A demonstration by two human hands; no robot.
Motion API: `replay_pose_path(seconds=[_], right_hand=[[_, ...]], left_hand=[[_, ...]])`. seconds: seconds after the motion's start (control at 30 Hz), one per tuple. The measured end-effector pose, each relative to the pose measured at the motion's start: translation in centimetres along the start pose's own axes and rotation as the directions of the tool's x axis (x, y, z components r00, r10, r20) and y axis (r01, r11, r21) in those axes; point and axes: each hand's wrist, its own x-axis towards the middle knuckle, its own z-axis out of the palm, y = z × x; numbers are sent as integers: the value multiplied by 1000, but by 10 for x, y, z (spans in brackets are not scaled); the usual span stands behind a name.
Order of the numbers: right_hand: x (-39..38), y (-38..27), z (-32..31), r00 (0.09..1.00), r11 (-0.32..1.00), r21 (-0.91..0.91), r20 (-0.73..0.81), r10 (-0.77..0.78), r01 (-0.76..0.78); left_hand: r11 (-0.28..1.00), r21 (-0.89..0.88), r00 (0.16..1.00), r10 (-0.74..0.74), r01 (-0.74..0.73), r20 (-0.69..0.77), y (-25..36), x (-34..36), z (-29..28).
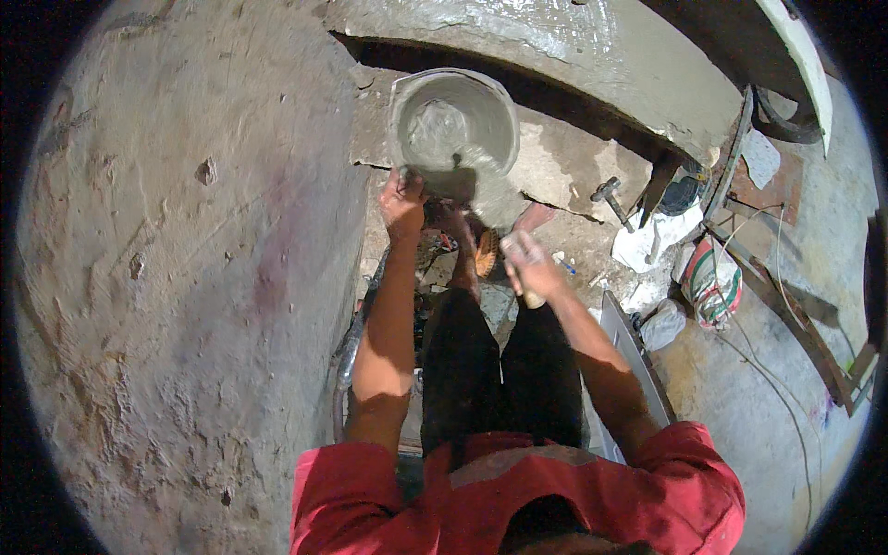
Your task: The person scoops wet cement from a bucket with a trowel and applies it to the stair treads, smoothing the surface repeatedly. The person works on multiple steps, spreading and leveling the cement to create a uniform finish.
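A round bucket [511, 139], grey with wet mortar, stands ahead of me on the rough ledge. Wet mortar [435, 128] lies inside it. My left hand [403, 202] is closed at the bucket's near left rim and appears to grip it. In my closed right hand [530, 263] is a trowel whose pale handle end [534, 299] sticks out toward me. The trowel's mortar-coated blade [497, 201] reaches to the bucket's near right rim, somewhat blurred. A dark shadow falls across the near rim, so the left fingertips are hard to make out.
A rough plastered wall [185, 240] rises close on my left. Beyond the bucket runs a smooth grey slab [555, 55]. To the right lie a hammer [610, 196], a white sack [652, 239], a striped sack [712, 282] and a metal frame [786, 314] with loose wire. My feet stand below the bucket.
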Motion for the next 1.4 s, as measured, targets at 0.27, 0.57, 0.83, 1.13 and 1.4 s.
replay_pose_path(seconds=[0.27, 0.57, 0.83, 1.13, 1.4], right_hand=[[20, -60, -77, 967, 945, -228, 40, 250, -235], [18, -88, -93, 916, 793, -580, -187, -354, 188], [-31, -49, -71, 933, 914, -406, -320, -162, 20], [-31, -14, -63, 905, 979, -180, -396, -157, 92], [-23, -1, -72, 891, 981, -161, -421, -168, 109]], left_hand=[[815, 434, 923, 341, -385, 178, 43, -3, 9], [587, 732, 933, 300, -346, 201, 30, 49, -29], [392, 773, 799, 553, -499, 236, 44, 91, 2], [172, 813, 732, 563, -557, 383, 95, 106, 73], [227, 823, 807, 445, -521, 388, 102, 96, 81]])
